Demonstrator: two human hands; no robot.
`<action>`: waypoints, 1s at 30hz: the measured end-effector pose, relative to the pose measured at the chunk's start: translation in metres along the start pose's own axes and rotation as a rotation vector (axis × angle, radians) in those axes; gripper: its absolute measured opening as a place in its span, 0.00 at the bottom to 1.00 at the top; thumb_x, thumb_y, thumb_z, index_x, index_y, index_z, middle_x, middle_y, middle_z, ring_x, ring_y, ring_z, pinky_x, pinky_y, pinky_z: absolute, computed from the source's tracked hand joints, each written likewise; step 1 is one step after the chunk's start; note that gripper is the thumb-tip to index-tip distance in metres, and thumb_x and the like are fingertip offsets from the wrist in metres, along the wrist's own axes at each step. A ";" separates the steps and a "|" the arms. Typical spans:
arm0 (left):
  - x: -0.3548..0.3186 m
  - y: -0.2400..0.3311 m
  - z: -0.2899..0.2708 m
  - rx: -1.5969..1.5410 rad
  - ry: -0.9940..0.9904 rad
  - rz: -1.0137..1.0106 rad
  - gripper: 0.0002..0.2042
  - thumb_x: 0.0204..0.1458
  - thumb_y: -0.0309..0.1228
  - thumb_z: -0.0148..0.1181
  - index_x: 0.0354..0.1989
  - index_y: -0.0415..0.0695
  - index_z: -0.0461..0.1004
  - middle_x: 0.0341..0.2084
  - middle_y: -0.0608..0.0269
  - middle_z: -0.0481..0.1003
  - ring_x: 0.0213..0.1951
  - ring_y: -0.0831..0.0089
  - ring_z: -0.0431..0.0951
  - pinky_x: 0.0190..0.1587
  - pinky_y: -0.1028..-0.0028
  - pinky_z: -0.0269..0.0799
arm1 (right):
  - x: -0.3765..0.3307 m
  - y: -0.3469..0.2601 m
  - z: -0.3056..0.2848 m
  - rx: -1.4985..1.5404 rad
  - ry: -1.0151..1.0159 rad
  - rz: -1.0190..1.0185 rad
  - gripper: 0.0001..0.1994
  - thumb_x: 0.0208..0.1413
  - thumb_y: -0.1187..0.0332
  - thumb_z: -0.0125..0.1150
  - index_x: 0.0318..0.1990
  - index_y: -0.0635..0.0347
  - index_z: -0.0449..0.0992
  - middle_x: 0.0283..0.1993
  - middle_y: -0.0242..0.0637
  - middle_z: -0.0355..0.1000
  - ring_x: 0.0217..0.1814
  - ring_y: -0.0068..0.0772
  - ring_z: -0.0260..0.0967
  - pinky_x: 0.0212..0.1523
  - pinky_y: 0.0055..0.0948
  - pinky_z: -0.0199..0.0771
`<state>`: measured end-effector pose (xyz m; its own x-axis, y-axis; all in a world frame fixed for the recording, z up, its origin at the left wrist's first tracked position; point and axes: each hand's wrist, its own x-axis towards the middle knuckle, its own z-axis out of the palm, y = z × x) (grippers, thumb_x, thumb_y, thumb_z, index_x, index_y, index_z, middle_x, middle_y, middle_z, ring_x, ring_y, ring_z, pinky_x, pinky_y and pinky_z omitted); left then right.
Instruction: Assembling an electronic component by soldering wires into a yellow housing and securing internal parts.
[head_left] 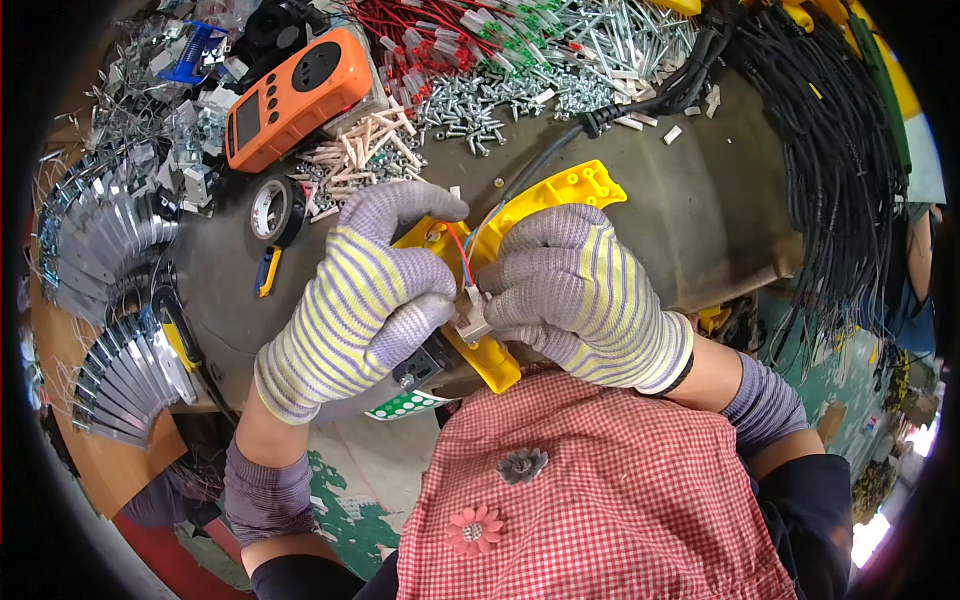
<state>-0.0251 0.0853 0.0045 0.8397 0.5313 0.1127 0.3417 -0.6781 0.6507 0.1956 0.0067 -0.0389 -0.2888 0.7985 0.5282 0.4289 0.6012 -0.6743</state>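
Both my hands wear grey gloves with yellow stripes and meet over a yellow plastic housing [575, 187]. My right hand [590, 295] pinches a small whitish connector block [473, 318] between fingers and thumb. Thin red and blue wires [466, 262] run into the block from above. My left hand [365, 300] is closed at the block's left side, its thumb tip against or very near it; what its fingers grip is hidden. A black cable [545, 155] leads into the housing from the upper right. The housing's lower end [488, 364] shows below the block.
An orange meter-like device [298, 97], black tape roll [277, 210] and yellow-blue cutter [268, 270] lie left. Screws [470, 115], pale sleeves [360, 155] and red wires [400, 35] are heaped behind. Black cables [820, 150] hang right; metal strips [125, 380] fan out left.
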 end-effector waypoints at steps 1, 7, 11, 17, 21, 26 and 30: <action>0.004 0.001 -0.001 0.005 -0.030 0.000 0.08 0.49 0.34 0.60 0.32 0.43 0.79 0.53 0.49 0.72 0.54 0.49 0.70 0.60 0.54 0.63 | 0.000 0.002 0.000 -0.012 -0.006 -0.033 0.05 0.42 0.66 0.68 0.29 0.51 0.80 0.32 0.27 0.75 0.42 0.38 0.75 0.42 0.40 0.74; 0.017 0.015 -0.001 0.105 -0.093 -0.030 0.06 0.45 0.28 0.56 0.27 0.38 0.74 0.51 0.45 0.73 0.53 0.49 0.71 0.60 0.55 0.64 | 0.000 0.002 0.001 0.021 -0.012 -0.046 0.06 0.43 0.66 0.69 0.30 0.51 0.79 0.33 0.31 0.76 0.42 0.39 0.75 0.42 0.41 0.75; 0.011 0.011 -0.003 0.078 -0.081 -0.074 0.06 0.46 0.27 0.54 0.27 0.37 0.75 0.51 0.45 0.73 0.55 0.51 0.70 0.60 0.58 0.63 | -0.001 0.004 0.002 0.097 -0.002 -0.012 0.09 0.41 0.66 0.71 0.31 0.51 0.79 0.34 0.32 0.77 0.42 0.41 0.75 0.44 0.41 0.75; 0.013 0.006 -0.006 -0.108 -0.030 -0.083 0.04 0.49 0.22 0.55 0.28 0.36 0.75 0.51 0.49 0.74 0.55 0.55 0.72 0.63 0.60 0.63 | -0.002 0.004 0.000 0.051 -0.003 -0.003 0.12 0.38 0.67 0.74 0.33 0.51 0.79 0.34 0.32 0.77 0.41 0.42 0.75 0.44 0.42 0.75; 0.022 0.008 -0.011 -0.022 -0.106 -0.083 0.05 0.49 0.23 0.58 0.30 0.34 0.76 0.49 0.49 0.74 0.51 0.56 0.74 0.59 0.63 0.66 | 0.000 0.004 0.000 0.079 0.004 -0.027 0.13 0.38 0.67 0.74 0.33 0.51 0.79 0.34 0.32 0.77 0.41 0.43 0.75 0.44 0.43 0.74; 0.015 0.000 -0.004 -0.069 -0.108 -0.132 0.05 0.50 0.24 0.57 0.30 0.34 0.76 0.50 0.49 0.73 0.52 0.58 0.74 0.59 0.64 0.66 | -0.001 0.001 0.000 0.070 -0.011 -0.010 0.11 0.38 0.68 0.73 0.33 0.50 0.79 0.34 0.32 0.76 0.40 0.43 0.74 0.43 0.43 0.74; 0.009 0.000 -0.006 -0.185 -0.032 -0.118 0.06 0.51 0.27 0.57 0.29 0.37 0.75 0.58 0.48 0.69 0.57 0.59 0.71 0.61 0.64 0.64 | 0.000 0.004 -0.003 0.031 0.000 -0.033 0.11 0.39 0.68 0.73 0.33 0.50 0.79 0.34 0.33 0.76 0.40 0.43 0.74 0.43 0.43 0.74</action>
<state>-0.0206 0.0933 0.0102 0.8124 0.5830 0.0056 0.3577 -0.5059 0.7849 0.1996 0.0093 -0.0400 -0.3029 0.7780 0.5504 0.3923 0.6281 -0.6720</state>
